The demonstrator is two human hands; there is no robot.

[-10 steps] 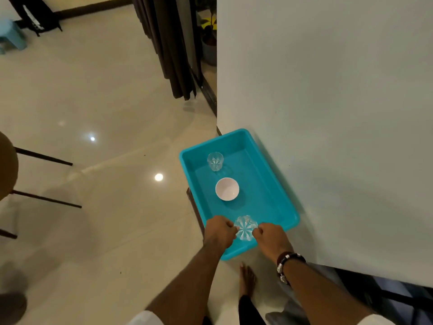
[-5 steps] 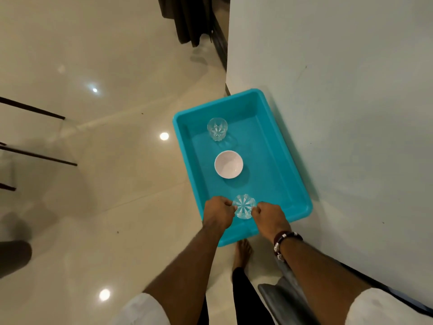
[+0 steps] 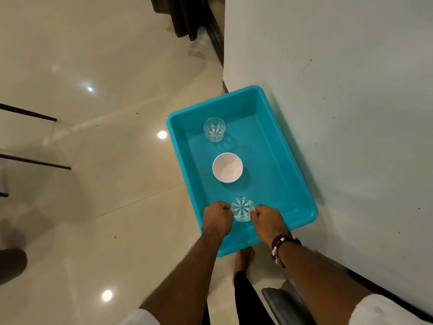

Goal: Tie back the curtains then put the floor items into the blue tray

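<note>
The blue tray [image 3: 290,170] lies on the pale floor against a white wall. In it stand a clear cut glass [image 3: 214,129] at the far end and a white bowl [image 3: 227,167] in the middle. A second clear glass [image 3: 242,208] is over the tray's near end, held between both hands. My left hand [image 3: 216,219] pinches its left side and my right hand [image 3: 269,220], with a beaded bracelet on the wrist, pinches its right side. Whether the glass touches the tray floor is unclear.
A dark curtain [image 3: 185,17] hangs at the top, beside the wall's corner. Thin dark furniture legs [image 3: 35,160] stand at the left. My bare foot [image 3: 243,256] is just below the tray's near edge. A grey object [image 3: 281,301] lies at the lower right.
The view has tilted down and closer to the tray. Both hands have kept hold of the near glass and carried it slightly further over the tray's near end.
</note>
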